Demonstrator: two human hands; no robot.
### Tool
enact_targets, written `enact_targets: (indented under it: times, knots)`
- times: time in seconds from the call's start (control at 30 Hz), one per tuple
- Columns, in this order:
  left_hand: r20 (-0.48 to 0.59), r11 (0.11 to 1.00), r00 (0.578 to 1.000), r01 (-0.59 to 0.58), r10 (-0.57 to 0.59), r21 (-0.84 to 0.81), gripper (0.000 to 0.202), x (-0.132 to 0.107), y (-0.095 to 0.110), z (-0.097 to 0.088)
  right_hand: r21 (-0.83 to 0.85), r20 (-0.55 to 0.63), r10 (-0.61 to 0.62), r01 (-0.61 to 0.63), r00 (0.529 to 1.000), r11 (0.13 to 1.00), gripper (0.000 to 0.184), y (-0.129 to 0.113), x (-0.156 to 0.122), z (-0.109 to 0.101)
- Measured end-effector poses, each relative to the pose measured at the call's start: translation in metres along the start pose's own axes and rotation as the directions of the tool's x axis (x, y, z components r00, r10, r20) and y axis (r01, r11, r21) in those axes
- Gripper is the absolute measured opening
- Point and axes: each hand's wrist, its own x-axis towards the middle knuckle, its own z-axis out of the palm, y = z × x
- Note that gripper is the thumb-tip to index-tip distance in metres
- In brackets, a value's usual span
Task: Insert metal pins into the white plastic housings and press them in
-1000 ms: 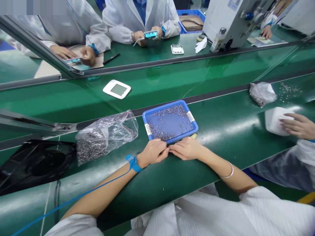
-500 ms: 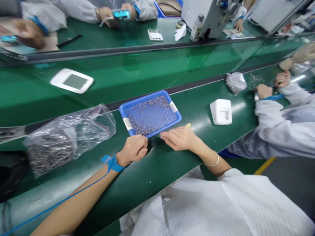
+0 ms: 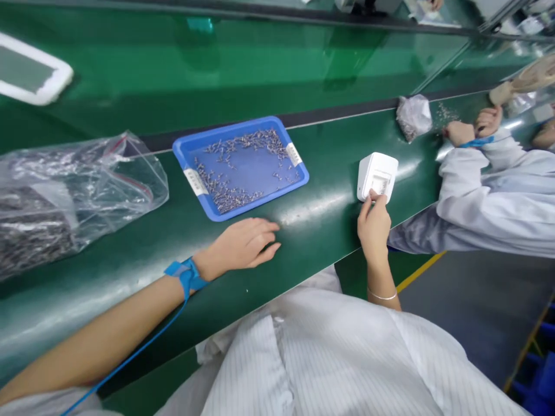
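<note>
My left hand (image 3: 247, 245) lies over the green bench with its fingers stretched out and nothing in it, just in front of a blue tray (image 3: 229, 215). In the tray are many small metal pieces (image 3: 236, 199) that look like screws, heaped along its edges. My right hand (image 3: 374, 228) is at a small white plastic box (image 3: 366, 173), its fingertips drawn together at the recessed opening on the box's face. Whatever is between those fingertips is too small to make out. A blue wrist strap (image 3: 189, 276) with a cord circles my left wrist.
A clear plastic bag (image 3: 139, 179) of metal pieces lies to the left. Beyond the bench's dark rail (image 3: 338, 122) is a white device with a screen (image 3: 60, 78). A smaller bag (image 3: 414, 118) and a co-worker's hands (image 3: 459, 133) are at the right.
My right hand has moved right, from beside the tray to the white box. My left hand has uncurled from a closed shape and lies with fingers extended. The view has shifted.
</note>
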Motion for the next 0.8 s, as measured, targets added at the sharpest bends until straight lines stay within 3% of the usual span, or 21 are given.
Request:
enact_targets:
  times: [0.07, 0.13, 0.17, 0.23, 0.3, 0.33, 0.4, 0.5, 0.57, 0.7, 0.8]
  knots:
    - [0.027, 0.997, 0.998, 0.065, -0.064, -0.038, 0.018, 0.0, 0.004, 0.005, 0.118, 0.066, -0.033, 0.025, 0.997, 0.993, 0.035, -0.021, -0.021, -0.006]
    - [0.074, 0.994, 0.992, 0.103, -0.1, -0.036, 0.036, -0.002, 0.006, 0.008, 0.295, 0.215, -0.126, 0.058, 0.968, 0.954, 0.033, -0.045, -0.041, -0.014]
    - [0.099, 0.992, 0.988, 0.125, -0.122, -0.021, 0.049, -0.002, 0.006, 0.009, 0.402, 0.314, -0.204, 0.065, 0.927, 0.913, 0.032, -0.057, -0.05, -0.018]
    - [0.162, 0.981, 0.968, 0.196, -0.193, -0.003, 0.069, -0.003, 0.005, 0.01, 0.58, 0.498, -0.375, 0.022, 0.782, 0.815, 0.027, -0.079, -0.065, -0.022]
    - [0.23, 0.965, 0.941, 0.261, -0.247, -0.032, 0.076, -0.003, 0.003, 0.009, 0.658, 0.595, -0.488, -0.038, 0.638, 0.752, 0.024, -0.096, -0.074, -0.024]
    - [0.259, 0.957, 0.93, 0.283, -0.261, -0.054, 0.077, -0.003, 0.002, 0.009, 0.669, 0.613, -0.516, -0.045, 0.599, 0.742, 0.024, -0.102, -0.076, -0.025]
    - [0.302, 0.944, 0.914, 0.314, -0.271, -0.101, 0.077, -0.003, 0.0, 0.008, 0.671, 0.596, -0.545, 0.008, 0.59, 0.742, 0.023, -0.109, -0.078, -0.025]
    - [0.333, 0.925, 0.902, 0.343, -0.274, -0.167, 0.078, -0.003, -0.002, 0.006, 0.606, 0.513, -0.576, 0.207, 0.636, 0.768, 0.022, -0.112, -0.075, -0.028]
    - [0.349, 0.919, 0.899, 0.344, -0.264, -0.194, 0.082, -0.003, -0.003, 0.005, 0.514, 0.488, -0.591, 0.336, 0.642, 0.789, 0.022, -0.112, -0.071, -0.031]
    - [0.393, 0.923, 0.897, 0.308, -0.201, -0.23, 0.086, -0.003, -0.005, 0.005, 0.334, 0.53, -0.603, 0.507, 0.596, 0.795, 0.024, -0.114, -0.065, -0.035]
    - [0.464, 0.913, 0.873, 0.301, -0.149, -0.274, 0.087, -0.003, -0.005, 0.005, 0.222, 0.578, -0.593, 0.591, 0.561, 0.775, 0.022, -0.119, -0.065, -0.033]
